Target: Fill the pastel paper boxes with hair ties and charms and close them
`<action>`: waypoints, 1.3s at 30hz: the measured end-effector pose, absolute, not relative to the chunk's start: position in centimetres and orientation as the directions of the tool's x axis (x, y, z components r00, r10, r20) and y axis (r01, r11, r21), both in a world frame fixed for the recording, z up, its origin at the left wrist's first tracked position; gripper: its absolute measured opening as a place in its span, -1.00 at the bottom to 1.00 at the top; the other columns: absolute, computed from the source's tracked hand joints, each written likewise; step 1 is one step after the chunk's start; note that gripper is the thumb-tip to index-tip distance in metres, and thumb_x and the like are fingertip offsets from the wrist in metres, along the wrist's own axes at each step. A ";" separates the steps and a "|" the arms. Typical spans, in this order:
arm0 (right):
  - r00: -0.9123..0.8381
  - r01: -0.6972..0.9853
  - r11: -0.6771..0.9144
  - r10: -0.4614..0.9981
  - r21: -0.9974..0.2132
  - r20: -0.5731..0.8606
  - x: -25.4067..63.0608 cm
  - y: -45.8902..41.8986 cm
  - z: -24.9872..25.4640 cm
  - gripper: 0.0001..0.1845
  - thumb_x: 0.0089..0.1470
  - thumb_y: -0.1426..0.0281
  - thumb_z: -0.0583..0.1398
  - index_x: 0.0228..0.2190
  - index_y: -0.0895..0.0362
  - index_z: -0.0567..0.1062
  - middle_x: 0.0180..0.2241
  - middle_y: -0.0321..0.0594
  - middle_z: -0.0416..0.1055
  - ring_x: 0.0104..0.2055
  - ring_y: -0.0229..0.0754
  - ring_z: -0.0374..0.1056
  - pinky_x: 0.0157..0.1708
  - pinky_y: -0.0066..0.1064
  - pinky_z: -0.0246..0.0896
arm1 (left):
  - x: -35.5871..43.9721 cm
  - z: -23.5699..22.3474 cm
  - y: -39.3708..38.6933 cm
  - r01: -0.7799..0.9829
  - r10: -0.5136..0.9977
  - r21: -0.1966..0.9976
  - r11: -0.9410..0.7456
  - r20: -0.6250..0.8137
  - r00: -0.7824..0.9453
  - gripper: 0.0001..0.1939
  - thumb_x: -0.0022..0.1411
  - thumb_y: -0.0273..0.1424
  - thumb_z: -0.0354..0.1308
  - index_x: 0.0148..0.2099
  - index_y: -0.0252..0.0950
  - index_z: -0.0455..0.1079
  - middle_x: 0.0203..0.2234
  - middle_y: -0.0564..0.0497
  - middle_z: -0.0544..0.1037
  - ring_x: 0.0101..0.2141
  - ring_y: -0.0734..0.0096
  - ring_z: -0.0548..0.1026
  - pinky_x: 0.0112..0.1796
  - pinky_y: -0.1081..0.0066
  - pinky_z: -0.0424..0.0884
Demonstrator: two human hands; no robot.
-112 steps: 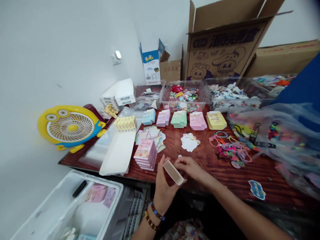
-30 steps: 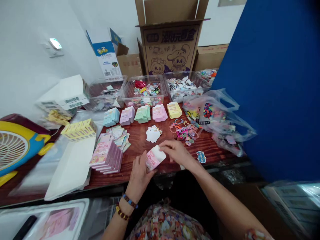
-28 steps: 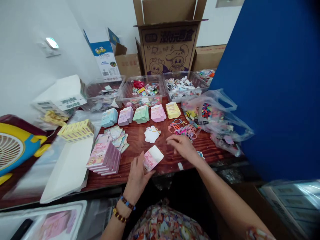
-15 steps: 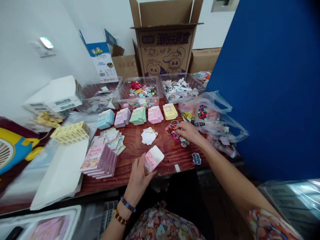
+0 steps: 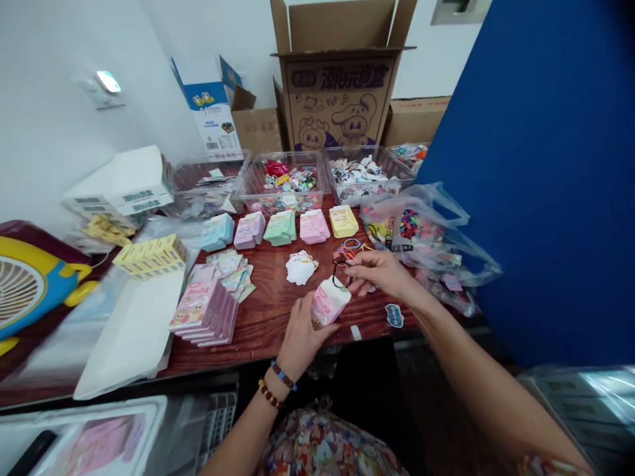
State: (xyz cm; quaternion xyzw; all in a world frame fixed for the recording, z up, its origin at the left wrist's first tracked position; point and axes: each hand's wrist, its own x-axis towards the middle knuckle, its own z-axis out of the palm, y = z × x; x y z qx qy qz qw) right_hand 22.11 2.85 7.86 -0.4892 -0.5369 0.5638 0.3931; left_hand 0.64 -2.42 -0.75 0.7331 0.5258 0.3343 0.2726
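By the fingers of the left hand [image 5: 303, 328], one open pink box [image 5: 328, 305] is grasped, mouth tilted toward the right hand [image 5: 384, 272]. In the right fingers, previously seen over the heap of bands, one dark looped band [image 5: 339, 260] is now pinched at that mouth. On the bench [image 5: 265, 316], right of the left fingers, lie one white strip [image 5: 356, 332] and one blue sticker [image 5: 395, 315]. A stack of pink boxes [image 5: 203, 307] is set to their left. Beyond the fingers are found one pile of cutouts [image 5: 301, 268], the heap of bands [image 5: 350, 248], partly hidden by the right hand, and five carton piles [image 5: 280, 227]. Farther, three clear bins [image 5: 284, 194] are ranged; a fourth is partly screened by a blue panel [image 5: 526, 192].
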 end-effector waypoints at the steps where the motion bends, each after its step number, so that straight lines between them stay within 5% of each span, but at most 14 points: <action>1: -0.227 0.086 -0.145 0.961 -0.986 -0.161 21.8 2.6 7.6 -0.66 -0.18 0.20 0.39 -0.45 0.19 0.51 -0.55 -0.24 0.53 -0.53 -0.20 0.51 -0.64 -0.55 0.38 | 0.8 -0.7 -2.4 0.582 0.953 0.756 -0.298 0.200 0.229 -0.24 0.07 -0.30 0.38 0.25 -0.20 0.12 0.00 -0.10 0.39 0.03 0.15 0.39 0.08 0.13 0.33; 7: -0.173 0.151 -0.108 0.976 -0.983 -0.134 23.5 2.8 6.6 -0.65 -0.10 0.20 0.33 -0.29 0.18 0.53 -0.41 -0.19 0.55 -0.49 -0.19 0.50 -0.60 -0.46 0.40 | 0.8 -0.9 -2.3 0.639 0.941 0.692 -0.337 0.228 0.249 -0.20 0.07 -0.34 0.38 0.28 -0.21 0.08 -0.01 -0.11 0.37 0.02 0.14 0.36 0.08 0.11 0.33; 10: -0.080 0.406 -0.034 0.994 -0.913 -0.072 25.8 3.3 5.2 -0.74 0.09 0.22 0.18 -0.37 0.18 0.51 -0.49 -0.21 0.51 -0.52 -0.21 0.45 -0.59 -0.45 0.31 | 0.3 -1.3 -2.1 0.648 0.936 0.676 -0.351 0.259 0.237 -0.22 0.10 -0.33 0.36 0.29 -0.22 0.08 -0.02 -0.12 0.37 0.01 0.13 0.37 0.06 0.10 0.35; 14: -0.044 0.876 0.017 0.998 -0.483 -0.045 26.9 2.6 2.0 -0.76 0.15 0.27 0.15 -0.41 0.15 0.53 -0.42 -0.15 0.53 -0.33 -0.10 0.48 -0.38 -0.38 0.28 | -0.7 -2.1 -2.4 0.631 0.942 0.702 -0.329 0.288 0.170 -0.26 0.09 -0.29 0.37 0.24 -0.23 0.13 -0.04 -0.11 0.40 -0.01 0.13 0.41 0.05 0.10 0.37; 17: -0.026 0.984 0.025 1.000 -0.175 -0.005 25.9 1.8 0.1 -0.72 0.22 0.26 0.10 -0.18 0.13 0.53 -0.13 -0.04 0.51 -0.15 -0.02 0.47 -0.28 -0.34 0.26 | -1.1 -2.5 -2.8 0.632 0.948 0.710 -0.312 0.277 0.157 -0.30 0.10 -0.28 0.36 0.22 -0.22 0.15 -0.05 -0.10 0.41 -0.02 0.13 0.42 0.04 0.11 0.38; 19: -0.018 0.994 0.019 1.000 -0.105 0.014 25.4 1.6 -0.6 -0.67 0.27 0.29 0.03 -0.11 0.14 0.51 -0.08 0.00 0.48 -0.14 -0.02 0.47 -0.27 -0.33 0.25 | -1.1 -2.6 -3.1 0.630 0.948 0.711 -0.313 0.273 0.162 -0.30 0.11 -0.28 0.34 0.23 -0.22 0.14 -0.03 -0.11 0.40 0.00 0.13 0.41 0.06 0.09 0.37; 25: 0.030 0.891 -0.007 0.999 -0.454 0.043 27.4 1.8 -0.9 -0.70 0.24 0.26 0.07 -0.27 0.11 0.56 -0.31 -0.14 0.57 -0.26 -0.11 0.48 -0.28 -0.39 0.26 | -1.1 -2.8 -3.2 0.630 0.929 0.684 -0.368 0.295 0.223 -0.27 0.15 -0.30 0.31 0.28 -0.19 0.06 -0.01 -0.10 0.37 0.02 0.14 0.38 0.08 0.10 0.35; 29: 0.058 0.515 0.001 0.998 -0.857 0.037 27.4 0.6 0.2 -0.63 0.19 0.14 0.11 -0.30 0.17 0.55 -0.56 -0.25 0.50 -0.58 -0.22 0.37 -0.55 -0.44 0.23 | -0.4 -2.3 -3.0 0.650 0.933 0.669 -0.360 0.250 0.259 -0.25 0.11 -0.34 0.33 0.28 -0.17 0.08 -0.02 -0.09 0.37 0.02 0.12 0.36 0.07 0.09 0.35; 31: 0.020 0.349 0.053 0.998 -0.936 0.064 26.4 -0.3 1.6 -0.62 0.15 0.11 0.16 -0.25 0.16 0.56 -0.52 -0.24 0.52 -0.63 -0.24 0.32 -0.62 -0.44 0.22 | 0.1 -1.5 -3.0 0.643 0.936 0.686 -0.342 0.190 0.295 -0.25 0.08 -0.36 0.35 0.27 -0.20 0.12 -0.02 -0.10 0.38 0.02 0.11 0.36 0.07 0.08 0.34; 33: -0.096 0.344 0.209 0.978 -0.915 0.187 25.2 -1.1 3.4 -0.68 0.16 0.16 0.18 -0.22 0.12 0.57 -0.36 -0.17 0.57 -0.46 -0.19 0.43 -0.48 -0.39 0.36 | 0.5 -0.7 -3.0 0.618 0.935 0.719 -0.318 0.129 0.331 -0.25 0.07 -0.37 0.36 0.26 -0.23 0.14 0.02 -0.12 0.37 0.03 0.12 0.35 0.09 0.09 0.32; 36: -0.384 0.457 0.516 0.849 -0.725 0.362 24.0 -1.8 6.1 -0.77 0.23 0.31 0.15 -0.18 0.07 0.59 -0.14 -0.14 0.54 -0.09 -0.12 0.45 -0.09 -0.31 0.36 | 0.7 0.5 -3.0 0.562 0.924 0.773 -0.294 0.079 0.374 -0.25 0.06 -0.37 0.37 0.25 -0.22 0.16 0.05 -0.13 0.37 0.06 0.12 0.35 0.10 0.10 0.30; 39: -0.575 0.557 0.651 0.750 -0.516 0.326 23.6 -1.9 7.5 -0.75 0.27 0.38 0.11 -0.18 0.07 0.59 -0.13 -0.11 0.54 -0.06 -0.11 0.44 0.03 -0.24 0.27 | 0.7 1.2 -2.9 0.521 0.913 0.803 -0.289 0.066 0.403 -0.24 0.03 -0.34 0.38 0.24 -0.20 0.18 0.06 -0.12 0.38 0.07 0.12 0.36 0.12 0.09 0.29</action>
